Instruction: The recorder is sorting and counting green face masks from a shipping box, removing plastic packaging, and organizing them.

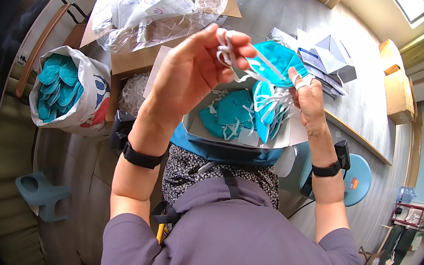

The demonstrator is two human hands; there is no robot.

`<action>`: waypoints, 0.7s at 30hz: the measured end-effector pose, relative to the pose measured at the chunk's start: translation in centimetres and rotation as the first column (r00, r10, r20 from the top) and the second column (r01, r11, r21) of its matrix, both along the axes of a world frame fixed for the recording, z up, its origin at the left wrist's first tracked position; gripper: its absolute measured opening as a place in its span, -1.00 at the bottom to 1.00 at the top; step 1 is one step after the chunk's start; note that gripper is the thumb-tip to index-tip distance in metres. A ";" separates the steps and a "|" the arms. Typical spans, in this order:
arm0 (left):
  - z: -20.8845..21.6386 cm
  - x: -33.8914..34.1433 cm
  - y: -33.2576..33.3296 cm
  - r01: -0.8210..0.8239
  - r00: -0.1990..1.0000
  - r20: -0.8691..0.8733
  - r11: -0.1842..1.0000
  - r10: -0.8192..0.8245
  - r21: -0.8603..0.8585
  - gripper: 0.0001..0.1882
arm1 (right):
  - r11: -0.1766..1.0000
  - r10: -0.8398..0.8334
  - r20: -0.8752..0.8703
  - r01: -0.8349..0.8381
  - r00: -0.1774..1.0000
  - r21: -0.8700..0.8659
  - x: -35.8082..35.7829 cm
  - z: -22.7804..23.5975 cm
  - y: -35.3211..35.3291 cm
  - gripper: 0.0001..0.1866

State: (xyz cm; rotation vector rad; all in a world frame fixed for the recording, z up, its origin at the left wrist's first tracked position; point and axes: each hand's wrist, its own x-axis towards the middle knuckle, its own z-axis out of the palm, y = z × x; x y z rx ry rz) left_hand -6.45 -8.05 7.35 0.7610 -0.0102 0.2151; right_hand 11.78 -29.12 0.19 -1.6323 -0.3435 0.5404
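Note:
A teal face mask is held up in front of me. Its lower right edge is pinched in my right hand, with a white strap at the fingers. My left hand is closed on white elastic straps, to the left of the mask. Below both hands, in an open white-lined box at my lap, lie more teal masks with tangled white straps. Another folded mask stands on its side there, just left of my right wrist.
To the left stands a white bag filled with teal pieces. A carton ahead carries clear plastic packages. Grey boxes and flat sheets sit at the right. A blue stool is by my right elbow, another at far left.

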 end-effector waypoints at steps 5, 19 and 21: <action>0.5 0.5 -0.8 0.068 0.979 -0.203 0.979 -0.028 0.193 -0.37 | 0.985 -0.032 -0.184 0.062 0.982 0.159 0.8 -0.2 -2.3 -0.73; 0.6 2.5 -3.4 0.423 0.865 -0.386 0.879 -0.320 0.219 -0.49 | 0.816 0.546 0.281 -0.577 0.789 0.037 -2.5 2.4 0.7 -0.88; -0.2 2.6 -3.3 0.408 0.875 -0.386 0.875 -0.292 0.262 -0.54 | 0.866 0.449 0.299 -0.492 0.842 0.084 -2.7 2.3 0.8 -0.88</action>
